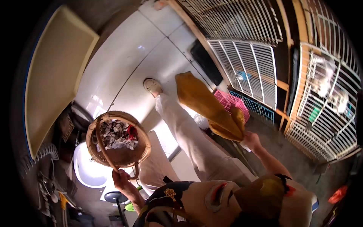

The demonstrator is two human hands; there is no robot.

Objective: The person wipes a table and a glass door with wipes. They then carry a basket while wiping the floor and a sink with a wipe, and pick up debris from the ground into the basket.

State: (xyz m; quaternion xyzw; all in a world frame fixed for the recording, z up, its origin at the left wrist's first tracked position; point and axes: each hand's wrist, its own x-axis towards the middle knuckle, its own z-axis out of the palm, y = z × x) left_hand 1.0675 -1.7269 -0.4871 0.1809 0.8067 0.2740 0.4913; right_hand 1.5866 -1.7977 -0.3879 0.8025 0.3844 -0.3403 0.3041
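Observation:
My left hand (124, 182) is closed around the arched handle of a round wicker basket (126, 153). Inside the basket lies a heap of greyish crumpled pieces (113, 134) with a red bit among them; what they are I cannot make out. On the other side, my right hand (251, 141) grips one end of a mustard-yellow cloth (200, 96). The cloth stretches away from the hand over the floor, beside my leg. A small white patch shows at the right fingers, too small to name.
White wire cages (245, 70) stand along the right, one with pale furry shapes (327, 81) inside. A pink plastic basket (227, 99) sits by the cloth. To the left are a white basin (81, 176) and a large cream panel (56, 75). White tiles (113, 56) cover the floor ahead.

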